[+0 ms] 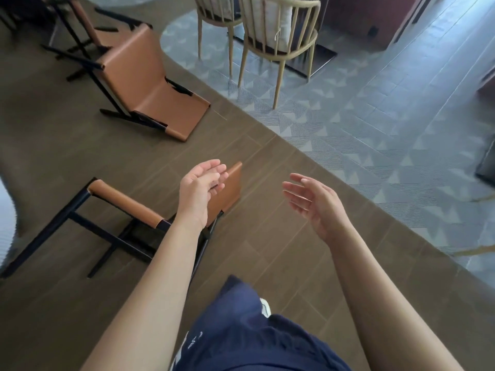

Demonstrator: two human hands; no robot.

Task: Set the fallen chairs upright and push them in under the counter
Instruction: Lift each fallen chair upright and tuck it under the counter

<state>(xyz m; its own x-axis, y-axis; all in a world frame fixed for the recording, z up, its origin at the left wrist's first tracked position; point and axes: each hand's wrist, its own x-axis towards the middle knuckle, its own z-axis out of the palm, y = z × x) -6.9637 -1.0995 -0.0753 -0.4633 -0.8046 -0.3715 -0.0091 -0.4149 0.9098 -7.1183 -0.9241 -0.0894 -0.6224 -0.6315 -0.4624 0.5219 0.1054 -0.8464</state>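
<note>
Two tan leather chairs with black metal frames lie tipped over on the brown floor. The nearer chair (126, 204) lies on its side at lower left, its legs pointing left. My left hand (199, 188) hovers with relaxed fingers just over that chair's tan backrest edge; whether it touches the leather I cannot tell. My right hand (313, 202) is held open in the air to the right, over bare floor, holding nothing. The farther fallen chair (142, 81) lies on its back at upper left. A third tan chair (88, 28) stands behind it.
Two pale wooden spindle-back chairs (278, 41) stand at the top centre on the grey patterned tile floor (375, 135). A white curved counter edge (6, 223) shows at far left. My dark blue shorts (254, 338) fill the bottom of the view.
</note>
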